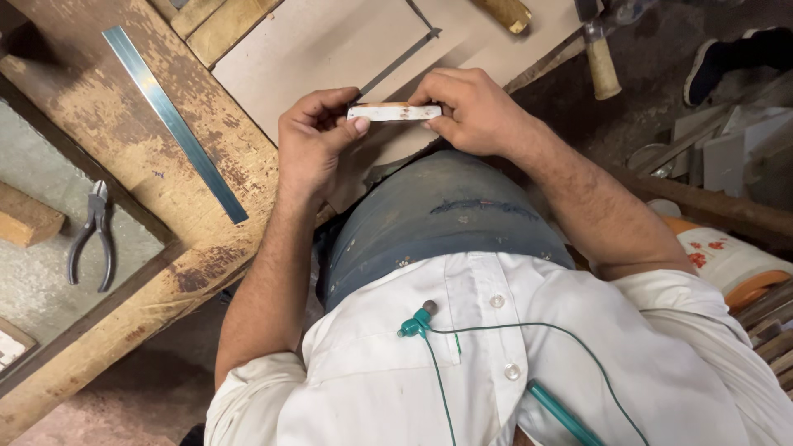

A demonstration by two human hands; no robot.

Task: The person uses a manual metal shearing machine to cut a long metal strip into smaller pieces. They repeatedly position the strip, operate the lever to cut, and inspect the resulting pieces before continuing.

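Both my hands hold a small white rectangular bar (393, 112) with brownish stains, level and crosswise in front of my belly. My left hand (312, 140) pinches its left end between thumb and fingers. My right hand (467, 106) grips its right end. The bar hovers over the near edge of a pale board (322, 49) lying on a worn wooden bench (99, 124). A thin dark metal strip (398, 59) lies on the board just behind the bar.
A long steel ruler (173, 122) lies diagonally on the bench. Pliers (92, 235) rest on a lower grey surface at left, beside a wood block (25, 216). A hammer handle (601, 64) sits at top right. Scraps, a painted container (727, 256) and someone's shoe (714, 66) are at right.
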